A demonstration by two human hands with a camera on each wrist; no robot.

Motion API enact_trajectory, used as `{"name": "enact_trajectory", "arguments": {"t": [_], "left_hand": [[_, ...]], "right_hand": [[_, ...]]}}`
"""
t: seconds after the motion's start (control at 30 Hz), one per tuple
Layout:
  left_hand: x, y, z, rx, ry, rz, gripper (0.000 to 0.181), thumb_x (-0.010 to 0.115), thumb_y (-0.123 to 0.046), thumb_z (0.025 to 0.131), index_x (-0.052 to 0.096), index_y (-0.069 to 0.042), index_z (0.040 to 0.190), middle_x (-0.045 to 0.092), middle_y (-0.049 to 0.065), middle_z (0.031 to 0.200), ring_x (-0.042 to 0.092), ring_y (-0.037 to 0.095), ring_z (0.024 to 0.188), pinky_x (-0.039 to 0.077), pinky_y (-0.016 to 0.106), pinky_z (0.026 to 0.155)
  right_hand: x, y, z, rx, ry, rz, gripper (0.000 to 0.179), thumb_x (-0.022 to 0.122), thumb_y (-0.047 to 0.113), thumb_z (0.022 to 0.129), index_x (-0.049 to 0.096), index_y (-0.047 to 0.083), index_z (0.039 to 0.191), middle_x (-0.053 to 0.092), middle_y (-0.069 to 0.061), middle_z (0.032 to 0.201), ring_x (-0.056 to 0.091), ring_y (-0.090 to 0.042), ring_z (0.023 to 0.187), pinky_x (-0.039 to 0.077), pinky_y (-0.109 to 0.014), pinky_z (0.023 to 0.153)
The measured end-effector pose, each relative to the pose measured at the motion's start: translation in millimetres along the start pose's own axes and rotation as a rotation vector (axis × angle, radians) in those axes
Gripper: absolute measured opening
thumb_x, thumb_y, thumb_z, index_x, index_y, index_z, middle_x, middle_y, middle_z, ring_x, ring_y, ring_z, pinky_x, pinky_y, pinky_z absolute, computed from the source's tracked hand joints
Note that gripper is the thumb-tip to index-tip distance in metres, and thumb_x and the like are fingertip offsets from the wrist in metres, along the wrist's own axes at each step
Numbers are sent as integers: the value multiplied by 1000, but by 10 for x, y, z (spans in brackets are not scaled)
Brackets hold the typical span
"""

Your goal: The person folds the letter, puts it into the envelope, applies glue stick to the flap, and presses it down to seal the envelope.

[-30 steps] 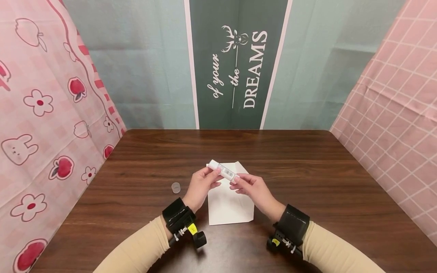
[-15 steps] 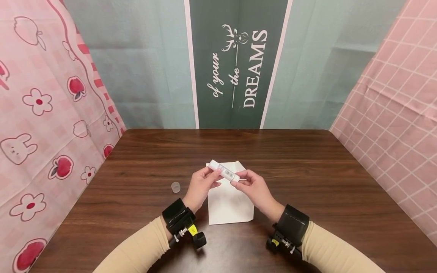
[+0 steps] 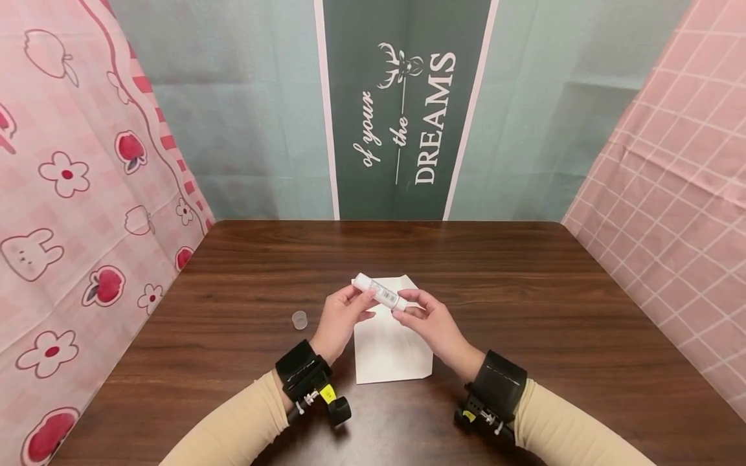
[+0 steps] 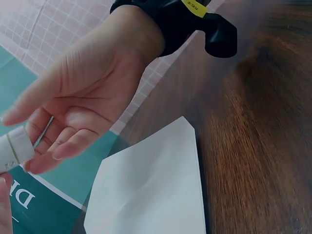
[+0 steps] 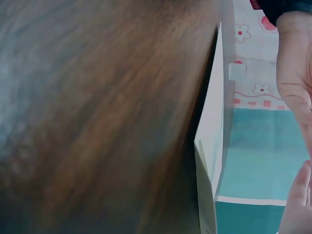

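A white glue stick (image 3: 381, 292) with a printed label and barcode is held aslant above a white envelope (image 3: 393, 353) in the head view. My left hand (image 3: 342, 317) grips its upper-left end between thumb and fingers. At the lower-right end, the thumb and fingers of my right hand (image 3: 434, 327) pinch the base. The left wrist view shows this base end of the glue stick (image 4: 14, 147) by the right hand (image 4: 92, 92), its palm in view. A translucent cap (image 3: 300, 320) lies on the table left of the left hand.
The dark wood table (image 3: 524, 298) extends around the envelope. A pink patterned curtain (image 3: 105, 213) hangs on the left, a pink checked one (image 3: 670, 162) on the right, and a green cloth (image 3: 402, 200) behind. Both wrists wear black camera straps.
The right thumb and fingers have shifted round the glue stick's base. The glue stick has moved very slightly left, while the left hand keeps its grip and the envelope and cap stay put.
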State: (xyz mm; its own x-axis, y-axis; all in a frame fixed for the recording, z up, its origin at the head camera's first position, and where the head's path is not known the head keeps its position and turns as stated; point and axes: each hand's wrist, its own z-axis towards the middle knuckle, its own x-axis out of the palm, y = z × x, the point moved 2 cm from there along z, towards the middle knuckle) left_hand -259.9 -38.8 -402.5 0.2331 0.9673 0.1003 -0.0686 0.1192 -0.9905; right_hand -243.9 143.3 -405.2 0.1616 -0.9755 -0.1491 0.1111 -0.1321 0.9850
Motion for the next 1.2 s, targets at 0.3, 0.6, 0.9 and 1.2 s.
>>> {"name": "enact_trajectory", "arguments": {"t": [0.3, 0.6, 0.9, 1.2], "left_hand": [[1, -15, -12, 5, 11, -4, 41, 64, -29, 88, 60, 0, 118, 65, 14, 110, 64, 22, 100, 51, 32, 80], [-1, -22, -20, 21, 8, -21, 39, 62, -24, 90, 58, 2, 119, 65, 16, 111, 64, 23, 100, 51, 34, 81], [13, -44, -19, 36, -3, -15, 38, 63, -25, 90, 59, 1, 118, 65, 15, 109, 64, 22, 99, 51, 33, 80], [21, -78, -28, 55, -11, -16, 34, 60, -17, 92, 58, 3, 119, 65, 17, 109, 64, 23, 98, 51, 35, 79]], "right_hand": [[-20, 2, 5, -10, -7, -7, 29, 68, 10, 85, 60, -5, 109, 63, -19, 100, 65, -24, 88, 52, -29, 76], [-22, -22, -2, 41, 105, 99, 36, 61, 19, 91, 55, -7, 116, 57, -29, 110, 65, -20, 90, 51, -32, 80], [-3, 7, 1, 8, 13, 39, 33, 69, 10, 84, 55, -6, 109, 64, -15, 95, 66, -21, 85, 52, -28, 74], [-16, 18, -2, 13, 107, 54, 36, 61, 16, 91, 52, -8, 116, 62, -22, 99, 65, -18, 86, 52, -31, 77]]}}
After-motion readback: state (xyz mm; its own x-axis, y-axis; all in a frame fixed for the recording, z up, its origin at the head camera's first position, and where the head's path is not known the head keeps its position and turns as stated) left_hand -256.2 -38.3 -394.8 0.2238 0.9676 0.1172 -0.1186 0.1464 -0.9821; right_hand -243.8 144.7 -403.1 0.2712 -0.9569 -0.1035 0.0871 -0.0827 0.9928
